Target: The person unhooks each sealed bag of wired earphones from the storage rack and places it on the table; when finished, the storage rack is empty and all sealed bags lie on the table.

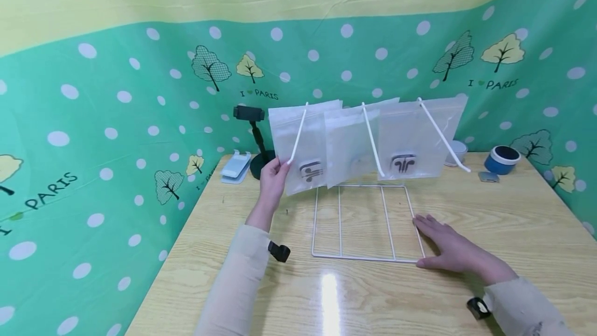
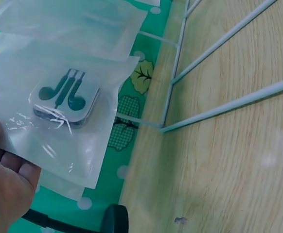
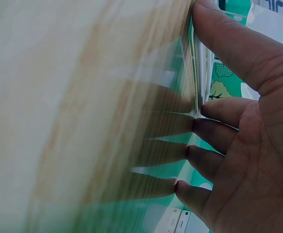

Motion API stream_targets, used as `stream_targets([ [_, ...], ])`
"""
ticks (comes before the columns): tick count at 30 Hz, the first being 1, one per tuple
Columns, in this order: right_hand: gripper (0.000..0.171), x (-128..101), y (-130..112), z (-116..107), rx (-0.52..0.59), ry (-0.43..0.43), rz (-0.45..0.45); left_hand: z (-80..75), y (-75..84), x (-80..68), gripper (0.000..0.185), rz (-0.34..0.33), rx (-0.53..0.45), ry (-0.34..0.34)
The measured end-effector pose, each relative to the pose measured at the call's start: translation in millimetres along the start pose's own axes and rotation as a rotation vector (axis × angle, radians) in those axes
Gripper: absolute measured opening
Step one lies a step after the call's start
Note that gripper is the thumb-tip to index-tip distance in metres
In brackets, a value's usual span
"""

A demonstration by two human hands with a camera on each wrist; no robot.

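Observation:
A white wire rack [image 1: 366,259] stands on the table, its base flat on the wood and three prongs slanting toward me. Frosted plastic bags hang from the prongs; cased earphones [image 2: 63,96] show through the left bag [image 1: 303,139], and another set shows in the right bag [image 1: 415,128]. My left hand [image 1: 271,185] pinches the lower left edge of the left bag, near the tip of its prong. Spread out on the tabletop, my right hand [image 1: 450,248] touches the right side of the rack's base with its fingers [image 3: 212,136]. The middle bag's contents are blurred.
Behind the left hand stand a black phone holder [image 1: 256,139] and a pale blue plastic piece [image 1: 236,166]. At the back right are a blue round container [image 1: 502,159], a small grey object [image 1: 488,177] and a white tub [image 1: 457,152]. Patterned green cloth [image 1: 140,170] hangs around the table.

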State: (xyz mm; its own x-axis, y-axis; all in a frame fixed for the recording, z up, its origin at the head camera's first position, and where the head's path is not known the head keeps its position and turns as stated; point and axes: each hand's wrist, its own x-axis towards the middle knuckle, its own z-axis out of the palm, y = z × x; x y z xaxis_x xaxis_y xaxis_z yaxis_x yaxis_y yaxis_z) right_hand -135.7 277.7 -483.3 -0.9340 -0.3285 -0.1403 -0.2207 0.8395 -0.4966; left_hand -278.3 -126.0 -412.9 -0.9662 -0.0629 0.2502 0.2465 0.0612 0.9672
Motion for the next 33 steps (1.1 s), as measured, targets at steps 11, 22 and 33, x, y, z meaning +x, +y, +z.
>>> stream_targets([
  [11, 0.107, -1, 2, -1, 0.008, 0.001, -0.012, -0.5, -1.8, -20.3, 0.027, 0.046, -0.098, 0.0],
  [22, 0.107, -1, 0, -3, 0.006, 0.004, -0.013, -7.5, 6.5, -50.6, 0.029, 0.047, -0.091, 0.018],
  [33, 0.108, 0, 1, -2, 0.005, -0.002, -0.011, -24.4, 11.5, -77.1, 0.026, 0.059, -0.143, 0.004],
])
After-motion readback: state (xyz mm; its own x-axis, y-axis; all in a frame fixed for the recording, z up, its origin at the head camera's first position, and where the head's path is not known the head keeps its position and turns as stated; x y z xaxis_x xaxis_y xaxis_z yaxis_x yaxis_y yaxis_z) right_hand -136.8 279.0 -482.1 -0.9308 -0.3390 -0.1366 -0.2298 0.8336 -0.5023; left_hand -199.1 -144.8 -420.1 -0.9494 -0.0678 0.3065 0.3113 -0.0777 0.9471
